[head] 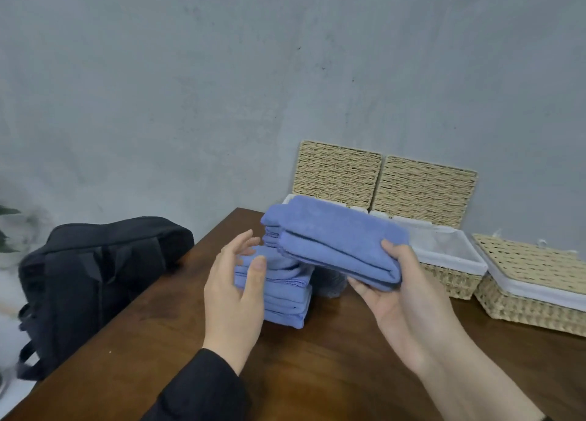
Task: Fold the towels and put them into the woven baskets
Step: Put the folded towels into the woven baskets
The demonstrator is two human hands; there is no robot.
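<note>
My right hand (402, 297) grips a folded blue towel (336, 236) from below, thumb on its near edge, and holds it above the table. My left hand (236, 281) hovers with relaxed fingers just left of it, in front of a stack of folded blue towels (285, 300) on the table. Behind the held towel an open woven basket (450, 278) with a white liner has its lid raised against the wall. Another open basket lies mostly hidden by the towel, its raised lid (337, 173) showing. A third basket (532, 306) at the right has its lid down.
The brown wooden table (317, 373) ends at its left edge, where a black backpack (98, 278) leans. A grey folded cloth (329, 282) sits behind the stack. A grey wall stands close behind the baskets. Green leaves show at the far left.
</note>
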